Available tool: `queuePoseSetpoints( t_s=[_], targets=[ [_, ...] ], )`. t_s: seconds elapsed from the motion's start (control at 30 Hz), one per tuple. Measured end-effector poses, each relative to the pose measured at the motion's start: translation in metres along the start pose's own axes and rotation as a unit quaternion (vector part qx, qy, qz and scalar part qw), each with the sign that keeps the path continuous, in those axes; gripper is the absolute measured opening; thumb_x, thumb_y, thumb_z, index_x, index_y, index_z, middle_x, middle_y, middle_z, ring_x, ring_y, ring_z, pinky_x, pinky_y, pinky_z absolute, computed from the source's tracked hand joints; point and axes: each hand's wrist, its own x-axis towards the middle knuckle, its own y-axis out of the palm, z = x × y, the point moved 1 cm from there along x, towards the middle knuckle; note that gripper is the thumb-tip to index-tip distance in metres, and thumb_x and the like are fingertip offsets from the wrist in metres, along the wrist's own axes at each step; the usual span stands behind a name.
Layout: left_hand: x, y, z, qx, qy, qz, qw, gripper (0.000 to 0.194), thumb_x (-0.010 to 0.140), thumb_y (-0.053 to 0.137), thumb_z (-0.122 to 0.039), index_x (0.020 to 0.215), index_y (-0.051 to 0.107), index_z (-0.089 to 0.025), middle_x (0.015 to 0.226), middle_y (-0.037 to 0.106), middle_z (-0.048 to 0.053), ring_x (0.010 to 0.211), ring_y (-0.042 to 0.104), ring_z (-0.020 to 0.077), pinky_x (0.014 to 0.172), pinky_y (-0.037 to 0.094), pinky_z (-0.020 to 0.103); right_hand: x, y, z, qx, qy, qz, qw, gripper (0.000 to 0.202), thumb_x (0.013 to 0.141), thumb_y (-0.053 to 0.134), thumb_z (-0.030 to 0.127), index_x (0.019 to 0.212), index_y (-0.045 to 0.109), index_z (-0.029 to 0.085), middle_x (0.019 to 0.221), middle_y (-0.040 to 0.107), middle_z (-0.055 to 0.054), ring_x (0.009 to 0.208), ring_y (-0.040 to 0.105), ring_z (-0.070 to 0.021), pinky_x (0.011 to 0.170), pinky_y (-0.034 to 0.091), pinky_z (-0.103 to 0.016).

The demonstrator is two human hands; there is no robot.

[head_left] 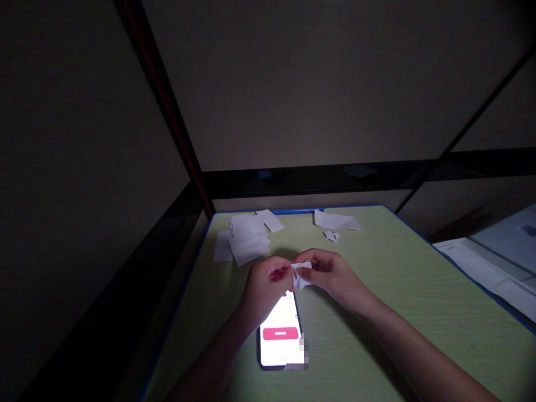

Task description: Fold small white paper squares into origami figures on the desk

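Head view: your left hand (268, 282) and right hand (333, 273) pinch one small folded paper (302, 274) between nearly closed fingers, near the far end of the phone (280, 353). Beyond the phone on the table (410, 301), loose papers (249, 240) lie to its left and a crumpled scrap (331, 236) to its right.

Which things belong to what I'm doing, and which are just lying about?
Likely the job:
creased paper piece in left hand and right hand
small creased paper
paper sheets
paper strip

Likely lying about:
lit smartphone
unidentified white item, far right
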Motion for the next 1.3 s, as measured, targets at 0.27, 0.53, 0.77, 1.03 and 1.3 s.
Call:
queuePoseSetpoints(
  t_s=[0.27, 0.53, 0.77, 1.03, 1.3],
  targets=[
    [0.003, 0.0, 0.008, 0.007, 0.024, -0.001, 1.0, 0.005, 0.069, 0.054, -0.018, 0.068, 0.055, -0.014, 0.053, 0.054, -0.003, 0.046, 0.051, 0.0084, 0.041, 0.039, 0.018, 0.001, -0.003, -0.003, 0.019, 0.005, 0.012, 1.0, 0.014, 0.068, 0.068, 0.021, 0.08, 0.063, 0.015, 0.067, 0.065, 0.0, 0.058, 0.057, -0.0093, 0.055, 0.043, -0.023],
    [0.005, -0.001, 0.015, 0.061, 0.092, -0.019, 0.994, 0.005, 0.07, 0.053, -0.015, 0.072, 0.058, -0.013, 0.062, 0.057, -0.001, 0.056, 0.053, 0.0092, 0.05, 0.04, 0.018, 0.001, -0.001, -0.004, 0.009, 0.004, 0.014, 1.0, 0.015, 0.068, 0.069, 0.022, 0.079, 0.063, 0.016, 0.068, 0.063, 0.0, 0.059, 0.055, -0.0091, 0.057, 0.042, -0.023],
    [-0.001, -0.003, 0.01, 0.157, 0.122, -0.026, 0.98, 0.01, 0.074, 0.052, -0.019, 0.068, 0.06, -0.014, 0.06, 0.059, 0.0, 0.055, 0.053, 0.0097, 0.05, 0.038, 0.018, 0.002, -0.003, -0.004, -0.003, 0.001, 0.011, 1.0, 0.015, 0.067, 0.069, 0.022, 0.08, 0.063, 0.016, 0.069, 0.064, 0.0, 0.06, 0.056, -0.0099, 0.057, 0.042, -0.024],
    [-0.004, -0.003, 0.007, 0.197, 0.126, -0.037, 0.972, 0.01, 0.074, 0.053, -0.019, 0.069, 0.06, -0.015, 0.061, 0.06, 0.0, 0.054, 0.053, 0.0098, 0.049, 0.037, 0.018, 0.001, -0.005, -0.004, -0.06, 0.007, 0.015, 0.998, 0.016, 0.069, 0.067, 0.025, 0.083, 0.067, 0.016, 0.075, 0.067, -0.003, 0.065, 0.058, -0.0126, 0.061, 0.045, -0.027],
    [-0.002, -0.002, 0.006, 0.109, 0.099, -0.006, 0.989, 0.013, 0.077, 0.051, -0.021, 0.074, 0.061, -0.013, 0.064, 0.06, 0.0, 0.057, 0.055, 0.0102, 0.052, 0.042, 0.019, 0.002, -0.003, -0.002, -0.044, 0.004, -0.002, 0.999, 0.014, 0.067, 0.068, 0.024, 0.078, 0.065, 0.015, 0.069, 0.065, -0.001, 0.059, 0.056, -0.0109, 0.057, 0.043, -0.025]
  ],
)
